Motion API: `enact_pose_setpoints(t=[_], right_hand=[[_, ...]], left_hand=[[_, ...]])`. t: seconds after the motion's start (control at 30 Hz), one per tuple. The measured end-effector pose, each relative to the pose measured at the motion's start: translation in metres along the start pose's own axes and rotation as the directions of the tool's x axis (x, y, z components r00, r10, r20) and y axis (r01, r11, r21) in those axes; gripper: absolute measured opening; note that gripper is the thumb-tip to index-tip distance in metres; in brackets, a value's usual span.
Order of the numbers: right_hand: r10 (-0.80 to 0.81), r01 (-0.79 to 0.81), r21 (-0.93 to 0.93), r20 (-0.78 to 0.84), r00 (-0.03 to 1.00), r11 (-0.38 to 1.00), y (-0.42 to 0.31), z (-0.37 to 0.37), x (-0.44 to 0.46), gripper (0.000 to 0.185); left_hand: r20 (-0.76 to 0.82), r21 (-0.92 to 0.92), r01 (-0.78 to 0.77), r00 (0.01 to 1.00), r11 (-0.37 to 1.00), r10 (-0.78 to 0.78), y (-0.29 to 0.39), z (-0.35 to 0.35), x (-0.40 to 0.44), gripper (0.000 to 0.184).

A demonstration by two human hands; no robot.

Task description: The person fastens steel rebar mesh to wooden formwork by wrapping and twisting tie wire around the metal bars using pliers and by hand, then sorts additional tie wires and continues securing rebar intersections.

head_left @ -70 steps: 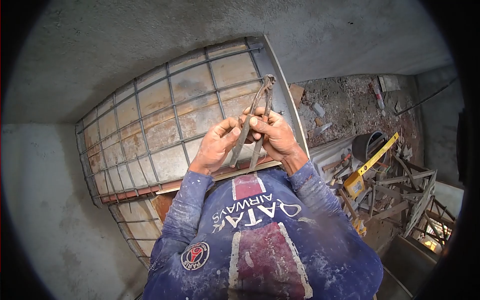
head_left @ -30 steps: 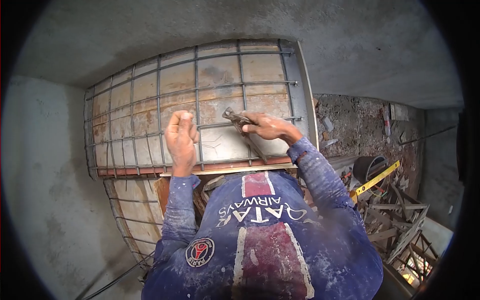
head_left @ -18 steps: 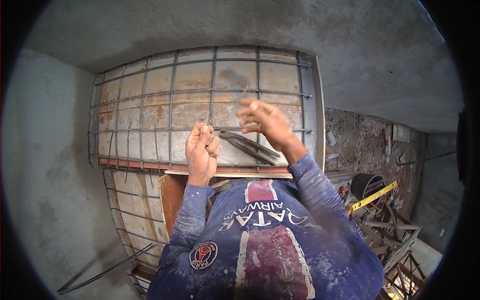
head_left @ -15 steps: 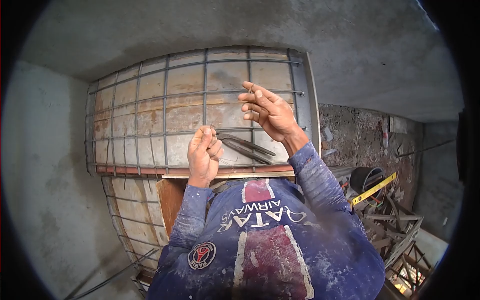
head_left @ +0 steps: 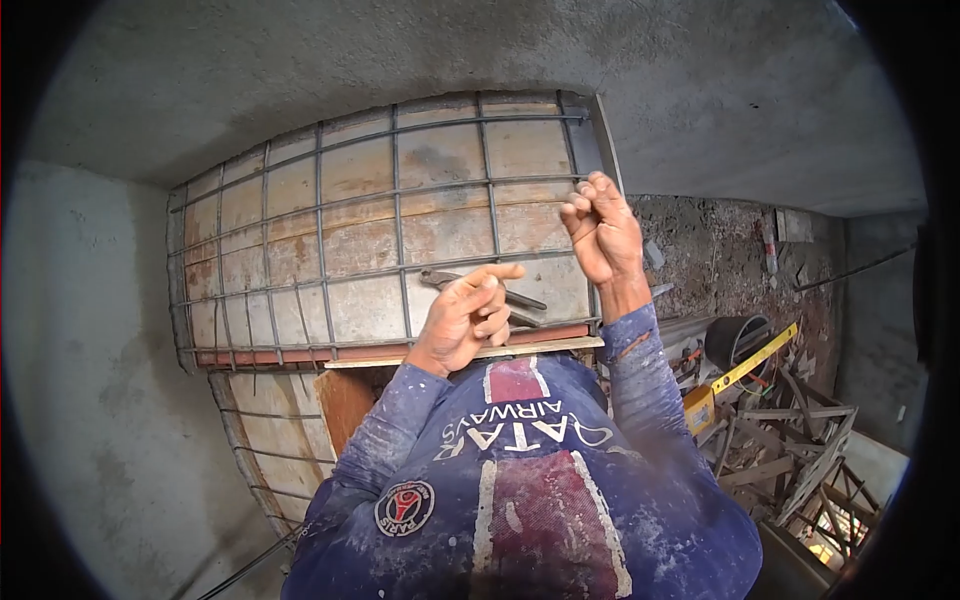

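My left hand (head_left: 462, 322) hovers over the near edge of the rebar grid (head_left: 397, 215). Its index finger points to the right, and the thumb and other fingers are curled in; what they hold, if anything, is too small to make out. Partly hidden behind it, a pair of pincers (head_left: 527, 299) lies on the grid. My right hand (head_left: 608, 240) is raised at the grid's right end, fingertips bent together near a bar end. Nothing I can name shows between those fingers.
Wooden boards (head_left: 290, 255) lie under the bars. A second, lower grid (head_left: 280, 435) is at the left. On the right are a black bucket (head_left: 738, 340), a yellow spirit level (head_left: 755, 358) and a heap of metal frames (head_left: 790, 425). Concrete walls surround the grid.
My right hand has moved right, its spread fingers now curled together. My left hand has shifted right, in front of the pincers, with its index finger stretched out. The view has shifted slightly.
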State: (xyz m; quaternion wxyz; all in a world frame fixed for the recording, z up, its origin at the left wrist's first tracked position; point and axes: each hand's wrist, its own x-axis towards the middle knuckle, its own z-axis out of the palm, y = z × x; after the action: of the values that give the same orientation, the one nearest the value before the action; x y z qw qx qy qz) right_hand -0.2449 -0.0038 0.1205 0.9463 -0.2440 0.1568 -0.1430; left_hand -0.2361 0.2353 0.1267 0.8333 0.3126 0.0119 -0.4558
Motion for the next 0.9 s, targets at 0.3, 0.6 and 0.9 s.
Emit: enact_pose_setpoints(t=[0.3, 0.6, 0.9], right_hand=[[-0.144, 0.127, 0.136, 0.127, 0.981, 0.983, -0.053, -0.001, 0.008, 0.007], [-0.167, 0.156, 0.108, 0.104, 0.980, 0.982, -0.063, -0.008, 0.006, 0.009], [-0.188, 0.188, 0.004, -0.030, 0.982, 0.982, -0.087, 0.003, 0.000, 0.016]], left_hand=[[0.035, 0.273, 0.038, 0.998, 0.961, -0.049, -0.007, -0.006, 0.003, 0.022], [-0.025, 0.389, 0.258, 0.962, 0.884, -0.270, -0.005, -0.001, -0.001, 0.021], [0.138, 0.956, -0.163, 0.984, 0.242, 0.115, -0.022, -0.005, -0.012, 0.020]])
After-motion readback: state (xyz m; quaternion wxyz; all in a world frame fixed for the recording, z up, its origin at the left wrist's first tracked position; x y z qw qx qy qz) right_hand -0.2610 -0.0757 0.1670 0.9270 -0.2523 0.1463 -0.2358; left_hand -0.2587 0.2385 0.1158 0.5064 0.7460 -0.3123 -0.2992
